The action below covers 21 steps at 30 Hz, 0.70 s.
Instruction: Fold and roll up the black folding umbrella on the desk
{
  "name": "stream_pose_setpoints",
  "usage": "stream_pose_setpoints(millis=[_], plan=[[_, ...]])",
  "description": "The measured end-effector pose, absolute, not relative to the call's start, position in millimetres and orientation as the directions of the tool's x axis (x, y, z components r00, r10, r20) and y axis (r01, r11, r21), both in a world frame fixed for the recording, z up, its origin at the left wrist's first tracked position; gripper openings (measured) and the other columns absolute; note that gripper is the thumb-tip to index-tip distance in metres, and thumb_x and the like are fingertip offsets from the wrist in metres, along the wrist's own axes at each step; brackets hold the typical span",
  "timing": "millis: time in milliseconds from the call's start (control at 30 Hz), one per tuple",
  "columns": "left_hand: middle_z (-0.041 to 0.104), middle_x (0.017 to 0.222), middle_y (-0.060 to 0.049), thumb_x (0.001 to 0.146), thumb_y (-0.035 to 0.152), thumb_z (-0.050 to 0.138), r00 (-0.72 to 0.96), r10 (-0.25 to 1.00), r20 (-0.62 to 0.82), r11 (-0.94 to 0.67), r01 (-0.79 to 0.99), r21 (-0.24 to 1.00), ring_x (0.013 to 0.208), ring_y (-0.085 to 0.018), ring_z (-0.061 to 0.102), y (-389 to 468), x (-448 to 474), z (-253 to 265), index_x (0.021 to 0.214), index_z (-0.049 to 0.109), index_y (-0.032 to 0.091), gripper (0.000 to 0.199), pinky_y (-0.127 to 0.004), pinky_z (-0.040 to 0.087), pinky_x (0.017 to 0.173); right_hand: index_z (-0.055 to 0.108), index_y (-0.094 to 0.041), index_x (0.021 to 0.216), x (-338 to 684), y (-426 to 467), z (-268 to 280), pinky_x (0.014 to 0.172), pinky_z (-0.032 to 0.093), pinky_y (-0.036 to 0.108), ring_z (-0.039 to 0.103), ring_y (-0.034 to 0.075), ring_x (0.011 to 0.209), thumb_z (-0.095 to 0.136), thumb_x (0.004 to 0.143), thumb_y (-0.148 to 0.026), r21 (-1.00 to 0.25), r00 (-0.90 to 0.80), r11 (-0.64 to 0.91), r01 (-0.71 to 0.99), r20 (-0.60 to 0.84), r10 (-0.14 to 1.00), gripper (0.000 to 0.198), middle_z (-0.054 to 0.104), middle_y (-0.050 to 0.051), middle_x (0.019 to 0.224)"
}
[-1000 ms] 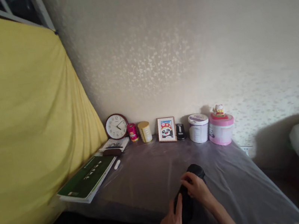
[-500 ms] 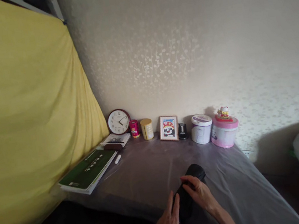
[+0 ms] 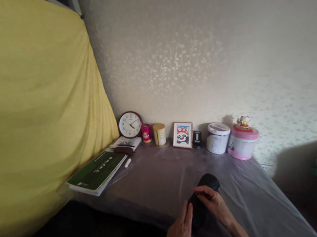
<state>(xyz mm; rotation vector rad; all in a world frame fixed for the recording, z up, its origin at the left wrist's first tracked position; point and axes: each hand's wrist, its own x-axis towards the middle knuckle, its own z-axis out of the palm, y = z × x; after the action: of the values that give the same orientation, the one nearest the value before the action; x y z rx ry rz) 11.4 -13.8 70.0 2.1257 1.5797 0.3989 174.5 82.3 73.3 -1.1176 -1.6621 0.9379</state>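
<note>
A long black pouch lies slantwise on the cloth near the front of the table. Its exact kind is hard to make out in the dark. My left hand holds its left side, fingers fairly straight and pressed along the edge. On top, my right hand has thumb and index finger pinched together at the pouch's upper surface. Whatever small part sits between those fingertips is too dark to see. The near end of the pouch is partly hidden by the hands and shadow.
Along the wall stand a clock, a pink can, a yellow-lidded can, a framed panda picture, a black stapler-like item and two tubs. A green book and white marker-like stick lie left.
The camera view has turned slightly left. My right thumb and index finger have come closer together on the pouch; my left hand stays along its side.
</note>
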Motion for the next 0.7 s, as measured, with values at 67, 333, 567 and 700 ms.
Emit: stream_pose_setpoints(millis=[67, 333, 567, 700], plan=[[0.012, 0.151, -0.008, 0.066, -0.001, 0.042, 0.286, 0.958, -0.033, -0.225, 0.814, 0.535, 0.13, -0.018, 0.035, -15.6, 10.8, 70.5, 0.142, 0.007, 0.016, 0.086, -0.025, 0.033, 0.105, 0.071, -0.022, 0.087, 181.5, 73.8, 84.4, 0.076, 0.05, 0.033, 0.062, 0.02, 0.079, 0.063, 0.069, -0.037, -0.951, -0.211, 0.24, 0.196, 0.198, 0.957, 0.025, 0.069, 0.004, 0.081], [0.025, 0.148, -0.005, 0.068, 0.007, 0.043, 0.238, 0.97, 0.036, -0.2, 0.711, 0.674, 0.123, -0.019, 0.045, -12.7, 1.8, 66.0, 0.141, 0.017, 0.023, 0.079, -0.029, 0.036, 0.103, 0.07, -0.02, 0.088, 233.5, 56.7, 79.7, 0.064, 0.049, 0.028, 0.059, 0.017, 0.068, 0.069, 0.062, -0.048, -0.998, 0.134, 0.041, 0.057, 0.048, 0.99, 0.038, 0.068, 0.003, 0.079], [0.058, 0.117, -0.008, 0.079, 0.024, 0.042, 0.087, 0.993, -0.081, 0.022, 0.54, 0.842, 0.087, -0.018, 0.065, -1.5, -21.7, 66.1, 0.134, 0.031, 0.024, 0.056, -0.034, 0.053, 0.077, 0.068, -0.017, 0.086, 243.6, 56.4, 49.5, 0.051, 0.044, 0.025, 0.054, 0.014, 0.057, 0.07, 0.057, -0.053, -0.999, 0.262, 0.011, 0.03, 0.019, 0.965, 0.047, 0.066, 0.002, 0.071], [0.024, 0.147, -0.012, 0.085, 0.024, 0.034, 0.029, 0.989, 0.146, -0.122, 0.723, 0.68, 0.128, -0.023, 0.037, -2.1, -32.3, 68.0, 0.138, 0.023, 0.021, 0.054, -0.039, 0.037, 0.102, 0.069, -0.017, 0.086, 240.9, 53.9, 50.1, 0.052, 0.045, 0.025, 0.054, 0.014, 0.055, 0.069, 0.057, -0.056, -0.998, 0.264, 0.024, 0.066, 0.041, 0.964, 0.049, 0.066, 0.002, 0.07]])
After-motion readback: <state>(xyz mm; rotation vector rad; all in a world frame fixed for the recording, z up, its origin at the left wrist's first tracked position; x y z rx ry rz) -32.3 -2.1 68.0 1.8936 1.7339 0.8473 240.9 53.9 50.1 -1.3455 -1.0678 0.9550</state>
